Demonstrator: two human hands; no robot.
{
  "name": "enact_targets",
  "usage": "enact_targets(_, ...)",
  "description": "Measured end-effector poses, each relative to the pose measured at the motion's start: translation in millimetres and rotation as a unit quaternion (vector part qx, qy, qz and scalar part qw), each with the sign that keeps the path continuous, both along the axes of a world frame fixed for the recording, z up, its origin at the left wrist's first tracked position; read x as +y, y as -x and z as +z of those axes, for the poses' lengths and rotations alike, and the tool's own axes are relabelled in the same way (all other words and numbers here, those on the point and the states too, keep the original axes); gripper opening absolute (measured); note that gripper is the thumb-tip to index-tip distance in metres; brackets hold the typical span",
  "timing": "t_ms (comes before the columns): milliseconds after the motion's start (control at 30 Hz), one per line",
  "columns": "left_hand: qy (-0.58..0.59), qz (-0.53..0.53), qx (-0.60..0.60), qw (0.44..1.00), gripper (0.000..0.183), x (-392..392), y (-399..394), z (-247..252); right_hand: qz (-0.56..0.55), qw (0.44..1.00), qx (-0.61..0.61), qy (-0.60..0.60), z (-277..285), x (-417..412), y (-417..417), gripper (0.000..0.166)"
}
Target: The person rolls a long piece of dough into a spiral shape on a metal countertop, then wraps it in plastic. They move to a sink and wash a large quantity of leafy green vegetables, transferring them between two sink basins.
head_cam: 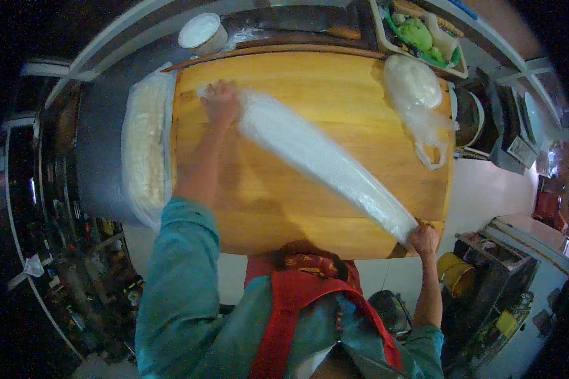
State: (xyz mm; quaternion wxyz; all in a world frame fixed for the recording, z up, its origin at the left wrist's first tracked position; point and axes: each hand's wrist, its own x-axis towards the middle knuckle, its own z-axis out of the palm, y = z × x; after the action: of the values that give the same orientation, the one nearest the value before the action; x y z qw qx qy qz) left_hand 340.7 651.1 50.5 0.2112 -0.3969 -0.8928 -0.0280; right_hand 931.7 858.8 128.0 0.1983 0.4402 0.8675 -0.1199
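Note:
A long, whitish, translucent plastic sheet or bag [313,149] stretches diagonally over a wooden board [275,222]. My left hand [220,102] grips its upper left end near the board's far left corner, fingers curled and slightly blurred. At the near right corner, my right hand [424,239] is closed on the other end. A knotted clear plastic bag with a pale, rounded mass [412,85] lies at the board's far right. Along the left edge sits a long plastic-wrapped pale slab [147,147], whose contents I cannot identify.
Behind the board stand a white tub of white powder [201,31] and a tray with a wooden-handled tool [344,33]. A thin wooden rod [284,49] lies along the far edge. At the far right, a cream crate [460,68] holds a green basket and green items.

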Motion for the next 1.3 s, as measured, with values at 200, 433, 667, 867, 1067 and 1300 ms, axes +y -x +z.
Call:
enact_targets(200, -0.057, -0.209, -0.263, 0.94, 0.043, 7, -172, 7, -0.248, 0.837, 0.244, 0.423, 63, -1, -27, 0.045)
enact_targets(433, -0.062, -0.283, -0.7, 0.652, 0.057, -38, -328, 27, -0.192, 0.662, 0.555, 0.465, 125, -9, 133, 0.034)
enact_targets(667, -0.196, 0.094, -0.726, 0.653, 0.039, -68, -284, 10, -0.412, 0.367, 0.522, 0.65, -30, 12, 412, 0.034)
enact_targets(867, -0.23, 0.113, -0.684, 0.683, 0.038, -65, -262, 37, -0.385, 0.426, 0.44, 0.69, -69, 42, 460, 0.038)
enact_targets(1067, -0.356, 0.111, -0.595, 0.712, 0.045, -42, -177, 41, -0.174, 0.851, 0.386, 0.31, -9, 39, 425, 0.066)
enact_targets(1300, -0.302, 0.133, -0.763, 0.556, 0.043, 129, -92, -1, -0.29, 0.707, 0.483, 0.428, 9, -7, 411, 0.056)
